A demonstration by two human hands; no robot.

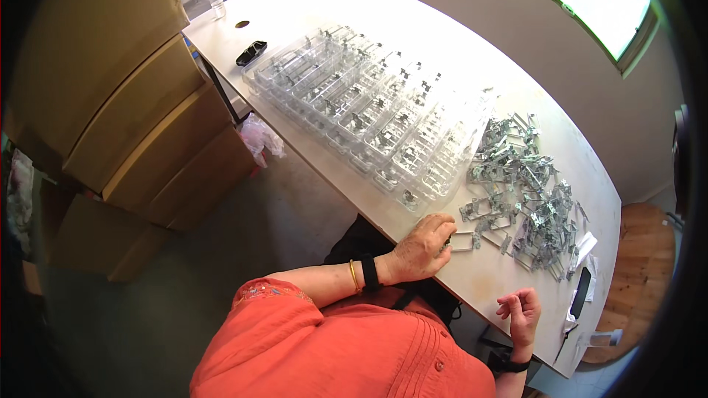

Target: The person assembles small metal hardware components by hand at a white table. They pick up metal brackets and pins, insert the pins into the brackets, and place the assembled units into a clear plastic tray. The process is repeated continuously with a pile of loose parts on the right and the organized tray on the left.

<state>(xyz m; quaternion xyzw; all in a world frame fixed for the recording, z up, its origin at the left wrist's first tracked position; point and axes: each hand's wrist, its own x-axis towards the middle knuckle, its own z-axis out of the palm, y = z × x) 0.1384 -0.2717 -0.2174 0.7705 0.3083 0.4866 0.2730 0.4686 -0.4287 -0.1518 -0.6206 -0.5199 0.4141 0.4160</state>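
At the table's near edge my left hand (426, 247) is closed, its fingers bent around one end of a thin metal bracket (463, 242). The bracket's rectangular frame sticks out to the right of the fingers, and its other end is hidden by the hand. My right hand (521, 313) is raised by the near edge farther right, fingers curled in, and no object shows in it. Beyond both hands lies a loose heap of similar metal brackets (527, 188). Clear plastic trays (354, 151), with brackets set in rows of compartments, stand to the left of the heap.
Stacked cardboard boxes (147, 133) rise left of the white table (509, 66). On its far left are a black object (251, 53) and a clear bottle (216, 1). A dark tool (582, 293) and white paper (585, 248) lie at right, near a round wooden top (638, 273).
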